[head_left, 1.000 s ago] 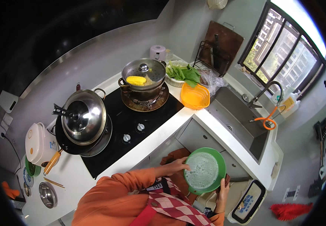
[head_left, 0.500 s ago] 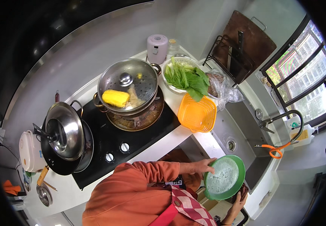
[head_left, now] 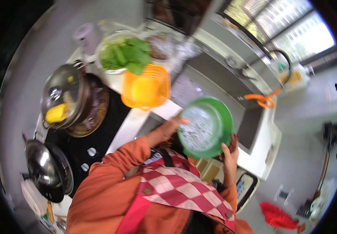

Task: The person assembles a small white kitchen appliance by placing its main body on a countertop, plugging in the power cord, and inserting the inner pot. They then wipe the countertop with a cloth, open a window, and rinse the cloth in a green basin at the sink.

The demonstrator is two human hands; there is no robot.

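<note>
A green plastic basin (head_left: pixel 226 117) with foamy, whitish water (head_left: pixel 199 128) is held over the near edge of the sink, its surface slanting inside the bowl. My left hand (head_left: pixel 172 128) grips the left rim, thumb over the edge. On the lower right side, my right hand (head_left: pixel 229 156) is closed around the wall; something dark shows by its fingers, too blurred to name. Just beyond my left hand, an orange plastic basket (head_left: pixel 145 87) sits on the counter beside the sink.
The stainless sink (head_left: pixel 193 84) has a curved faucet (head_left: pixel 285 62) with an orange piece. Leafy greens (head_left: pixel 125 54) fill a white bowl behind the basket. To the left, a lidded steamer pot (head_left: pixel 65 91) holding corn stands on the black stove, with a wok (head_left: pixel 45 163) nearer me.
My view has swung right, shifting the stove and counter leftward. Both hands still hold the basin, which is now nearer the sink, and its water has slid toward the left side.
</note>
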